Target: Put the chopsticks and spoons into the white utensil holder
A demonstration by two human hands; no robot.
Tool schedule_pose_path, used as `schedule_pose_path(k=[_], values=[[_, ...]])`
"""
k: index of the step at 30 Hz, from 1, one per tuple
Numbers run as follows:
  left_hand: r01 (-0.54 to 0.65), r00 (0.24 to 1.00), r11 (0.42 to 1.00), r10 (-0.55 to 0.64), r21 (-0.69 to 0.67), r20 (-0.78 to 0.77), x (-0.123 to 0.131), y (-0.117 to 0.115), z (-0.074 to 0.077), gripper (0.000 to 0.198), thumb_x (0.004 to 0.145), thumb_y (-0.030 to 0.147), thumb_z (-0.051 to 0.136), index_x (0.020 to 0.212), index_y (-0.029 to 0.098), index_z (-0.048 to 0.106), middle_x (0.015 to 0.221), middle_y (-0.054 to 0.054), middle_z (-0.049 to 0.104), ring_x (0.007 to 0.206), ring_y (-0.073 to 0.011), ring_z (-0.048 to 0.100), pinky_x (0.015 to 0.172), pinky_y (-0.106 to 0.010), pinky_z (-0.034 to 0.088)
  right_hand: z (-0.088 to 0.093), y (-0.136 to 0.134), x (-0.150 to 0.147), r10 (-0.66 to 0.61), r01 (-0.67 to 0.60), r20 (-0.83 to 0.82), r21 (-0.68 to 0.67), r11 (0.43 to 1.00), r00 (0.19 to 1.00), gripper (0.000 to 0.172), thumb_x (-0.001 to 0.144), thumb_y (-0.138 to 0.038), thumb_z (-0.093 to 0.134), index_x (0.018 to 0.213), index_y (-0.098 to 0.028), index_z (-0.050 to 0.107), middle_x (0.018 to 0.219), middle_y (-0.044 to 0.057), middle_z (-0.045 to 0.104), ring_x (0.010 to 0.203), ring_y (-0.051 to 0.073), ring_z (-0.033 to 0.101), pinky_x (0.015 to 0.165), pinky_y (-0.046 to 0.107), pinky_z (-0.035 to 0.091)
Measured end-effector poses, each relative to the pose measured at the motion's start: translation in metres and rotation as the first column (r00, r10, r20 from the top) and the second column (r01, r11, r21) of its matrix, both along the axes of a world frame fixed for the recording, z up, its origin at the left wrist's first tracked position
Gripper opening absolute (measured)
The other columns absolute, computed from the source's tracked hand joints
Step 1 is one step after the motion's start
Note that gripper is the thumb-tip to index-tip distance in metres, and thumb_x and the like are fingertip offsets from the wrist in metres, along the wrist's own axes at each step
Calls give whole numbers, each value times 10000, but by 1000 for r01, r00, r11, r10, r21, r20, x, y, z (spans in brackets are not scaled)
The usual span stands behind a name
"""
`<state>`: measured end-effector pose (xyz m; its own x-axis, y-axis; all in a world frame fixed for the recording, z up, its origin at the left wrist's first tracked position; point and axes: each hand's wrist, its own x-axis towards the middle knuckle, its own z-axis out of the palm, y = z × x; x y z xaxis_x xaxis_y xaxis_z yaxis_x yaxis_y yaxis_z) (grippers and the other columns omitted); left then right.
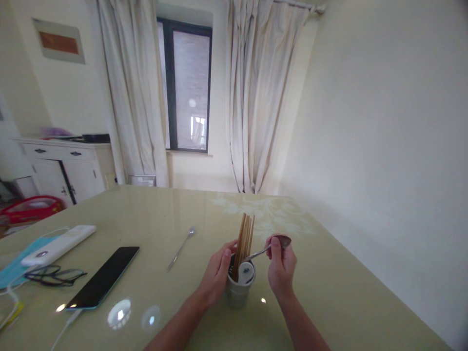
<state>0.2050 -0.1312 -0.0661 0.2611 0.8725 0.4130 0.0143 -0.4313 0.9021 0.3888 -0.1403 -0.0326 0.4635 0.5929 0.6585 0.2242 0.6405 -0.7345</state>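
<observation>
A light-coloured utensil holder (pixel 237 295) stands upright on the table, with several wooden chopsticks (pixel 244 236) leaning up out of it. Inside its rim is a white round-ended piece (pixel 246 273) with a dark mark, perhaps a ceramic spoon. My left hand (pixel 218 268) is closed against the holder's left side at the rim, its fingertips partly hidden behind the chopsticks. My right hand (pixel 281 263) grips a metal spoon (pixel 260 252) near its bowl; the handle slants down to the left, its end at the holder's mouth. Another long metal spoon (pixel 181 247) lies left of my hands.
On the left of the table (pixel 164 209) lie a black phone (pixel 104 278) with a white cable, eyeglasses (pixel 54 275), a white power strip-like device (pixel 60 245) and a blue mask-like sheet (pixel 12 268). A wall (pixel 395 170) runs along the right side.
</observation>
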Motion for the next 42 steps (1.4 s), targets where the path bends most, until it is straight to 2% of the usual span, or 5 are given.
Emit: schedule_pose_path(k=[19, 23, 27, 36, 42], values=[[-187, 970, 981, 194, 58, -144, -7, 15, 2, 599, 1109, 497, 224, 1182, 176, 724, 1048, -122, 782, 975, -256, 705, 915, -407, 552, 2, -4, -7, 62, -61, 331, -12, 998, 941, 240, 1055, -359, 615, 1029, -220, 809, 888, 60, 686, 792, 205, 654, 666, 300, 541], [-656, 437, 684, 689, 320, -578, -56, 43, -3, 328, 1002, 302, 462, 1169, 151, 700, 1191, -194, 717, 1139, -349, 640, 1000, -509, 480, -3, 2, -6, 39, -34, 166, -30, 999, 985, 292, 1057, -444, 598, 987, -201, 744, 877, 45, 694, 806, 202, 649, 703, 299, 533], [-736, 117, 575, 628, 357, -770, -93, 52, -20, 276, 986, 291, 491, 1057, 136, 708, 1189, -235, 674, 1183, -417, 591, 937, -529, 465, -9, 8, -8, 47, -46, 28, -49, 998, 998, 329, 1020, -523, 632, 990, -198, 676, 810, 11, 648, 715, 180, 610, 635, 282, 504], [-670, 481, 696, 671, 258, -564, -56, 48, -9, 290, 1099, 307, 330, 1067, 177, 587, 928, -96, 711, 849, -236, 712, 737, -331, 516, -9, 4, -9, 9, -9, 63, 1, 1000, 998, 328, 1045, -513, 583, 955, -206, 658, 791, 4, 608, 692, 174, 570, 626, 282, 489], [-305, 849, 564, 526, 768, -49, -16, 0, 9, 187, 1067, 220, 482, 1186, 204, 625, 1028, -111, 717, 938, -205, 716, 831, -321, 600, -18, -10, -10, 120, -170, 317, 133, 976, 941, 374, 1052, -522, 554, 1204, -215, 703, 892, 70, 680, 719, 213, 627, 612, 321, 521]])
